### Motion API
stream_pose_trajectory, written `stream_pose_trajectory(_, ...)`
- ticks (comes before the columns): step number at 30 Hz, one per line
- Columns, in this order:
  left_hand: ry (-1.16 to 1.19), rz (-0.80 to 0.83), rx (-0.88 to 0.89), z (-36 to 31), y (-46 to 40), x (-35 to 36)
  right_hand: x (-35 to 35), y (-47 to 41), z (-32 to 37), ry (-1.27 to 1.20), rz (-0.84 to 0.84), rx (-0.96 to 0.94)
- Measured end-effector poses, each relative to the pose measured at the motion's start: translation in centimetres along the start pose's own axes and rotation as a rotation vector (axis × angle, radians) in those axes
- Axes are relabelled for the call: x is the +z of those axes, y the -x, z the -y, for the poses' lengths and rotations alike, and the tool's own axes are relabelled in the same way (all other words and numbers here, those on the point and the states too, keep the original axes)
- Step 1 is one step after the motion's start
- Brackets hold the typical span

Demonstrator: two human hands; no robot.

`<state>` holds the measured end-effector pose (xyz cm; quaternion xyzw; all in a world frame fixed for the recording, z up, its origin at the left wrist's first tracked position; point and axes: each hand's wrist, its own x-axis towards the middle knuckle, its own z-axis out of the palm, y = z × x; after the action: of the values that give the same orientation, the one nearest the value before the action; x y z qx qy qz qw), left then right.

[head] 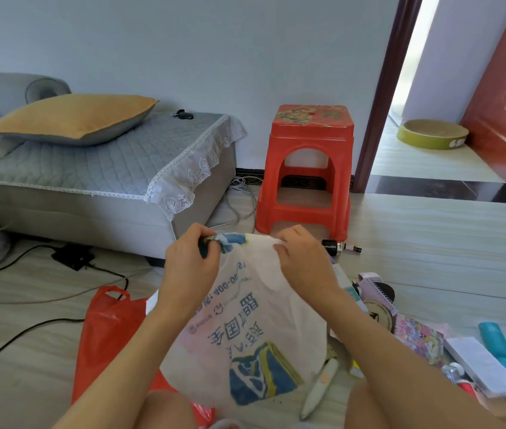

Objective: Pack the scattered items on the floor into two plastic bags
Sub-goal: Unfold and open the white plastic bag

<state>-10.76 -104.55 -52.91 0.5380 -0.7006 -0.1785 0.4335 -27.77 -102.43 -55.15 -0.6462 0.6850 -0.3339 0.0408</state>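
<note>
A white plastic bag (pixel 245 329) with blue and yellow print hangs in front of me, held up by its top edge. My left hand (pixel 191 267) grips the bunched top left of it, and my right hand (pixel 303 261) pinches the top right. A red plastic bag (pixel 106 332) lies flat on the floor to the left, partly under the white one. Scattered items lie at the right: a white pen-shaped device (pixel 320 388), a colourful booklet (pixel 419 339), a white box (pixel 481 363), a teal handle (pixel 498 345) and a small dark bottle (pixel 340 246).
A red plastic stool (pixel 307 171) stands just beyond the bag. A grey sofa (pixel 90 187) with an orange cushion (pixel 75 117) fills the left. Black cables (pixel 28 329) and a power adapter (pixel 73 257) cross the floor at left. An open doorway (pixel 431 150) is at the right.
</note>
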Motion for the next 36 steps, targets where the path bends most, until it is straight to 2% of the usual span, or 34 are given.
stream_pose_trajectory(5,-0.088,-0.004,-0.087,1.1,-0.4,-0.8,-0.3,-0.2,-1.6,-0.029,0.090,0.250)
stream_pose_trajectory(9,-0.196,-0.027,-0.073,1.6,-0.6,-1.0,-0.3,-0.5,-1.9,-0.115,0.089,0.327)
stream_pose_trajectory(13,-0.467,0.154,0.151,1.6,-0.4,-0.5,-0.6,-0.3,-1.5,-0.388,0.075,0.287)
stream_pose_trajectory(16,-0.562,0.210,0.444,0.6,-0.1,0.0,-1.1,-0.2,-0.6,-0.530,0.089,0.170)
stream_pose_trajectory(18,-0.557,0.270,0.545,0.1,-0.1,0.7,-1.5,-0.2,0.1,-0.644,0.126,0.106)
stream_pose_trajectory(20,-0.389,0.363,0.504,-0.2,-0.1,1.2,-1.7,-0.1,0.4,-0.690,0.153,0.082)
stream_pose_trajectory(22,-0.187,0.418,0.355,0.1,0.1,1.4,-1.5,0.0,0.2,-0.560,0.152,0.068)
stream_pose_trajectory(24,-0.104,0.372,0.246,0.6,0.2,1.4,-1.1,0.2,-0.3,-0.327,0.117,0.048)
stream_pose_trajectory(27,-0.026,0.260,0.087,1.1,-0.1,1.1,-1.0,0.5,-0.5,-0.230,0.049,0.036)
stream_pose_trajectory(32,0.075,0.160,-0.015,1.4,-0.5,0.7,-0.5,0.9,-0.2,0.098,0.192,-0.092)
stream_pose_trajectory(34,0.121,0.132,-0.063,1.9,-0.7,0.4,-0.2,0.6,-0.7,0.051,0.198,-0.054)
stream_pose_trajectory(36,0.145,0.090,-0.102,2.5,-1.0,-0.2,-0.3,0.3,-1.4,-0.109,0.179,0.068)
